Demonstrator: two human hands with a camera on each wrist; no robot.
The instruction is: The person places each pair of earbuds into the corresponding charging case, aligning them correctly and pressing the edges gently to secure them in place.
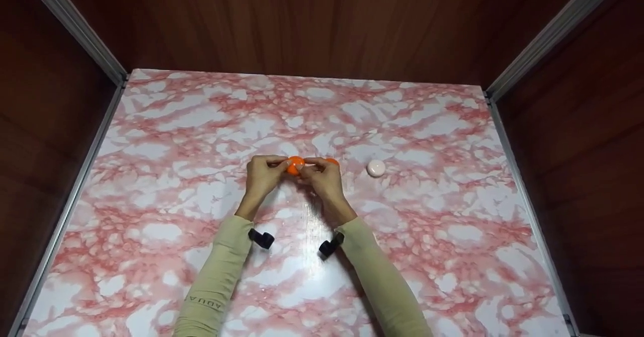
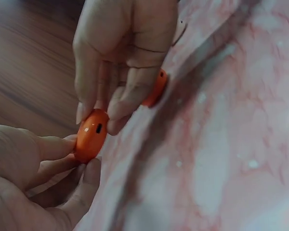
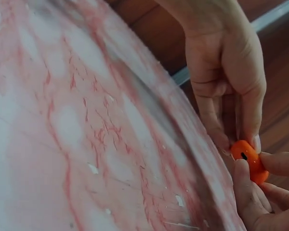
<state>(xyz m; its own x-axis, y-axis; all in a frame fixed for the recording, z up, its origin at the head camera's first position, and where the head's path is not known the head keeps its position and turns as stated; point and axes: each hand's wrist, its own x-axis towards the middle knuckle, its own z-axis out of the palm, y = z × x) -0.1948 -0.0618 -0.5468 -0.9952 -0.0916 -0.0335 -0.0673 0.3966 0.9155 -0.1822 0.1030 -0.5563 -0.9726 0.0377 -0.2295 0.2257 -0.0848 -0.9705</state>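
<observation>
A glossy orange rounded case [image 1: 296, 166] with a small dark slot in its side is held between both hands, above the tabletop. My left hand [image 1: 262, 175] pinches its left side between thumb and fingers. From the other side my right hand [image 1: 324, 180] pinches the same orange case [image 3: 250, 161] by its edge. A second orange rounded piece [image 1: 332, 162], also with a dark slot, lies on the table and is partly hidden behind the right hand. To the right of that hand sits a pale pinkish-white round piece [image 1: 376, 168].
The table [image 1: 161, 231] has a pink and white marbled top. Dark wood panels [image 1: 302, 25] with grey metal edging [image 1: 558, 20] stand at the back and both sides. Black straps with small camera blocks [image 1: 262, 238] sit on both wrists.
</observation>
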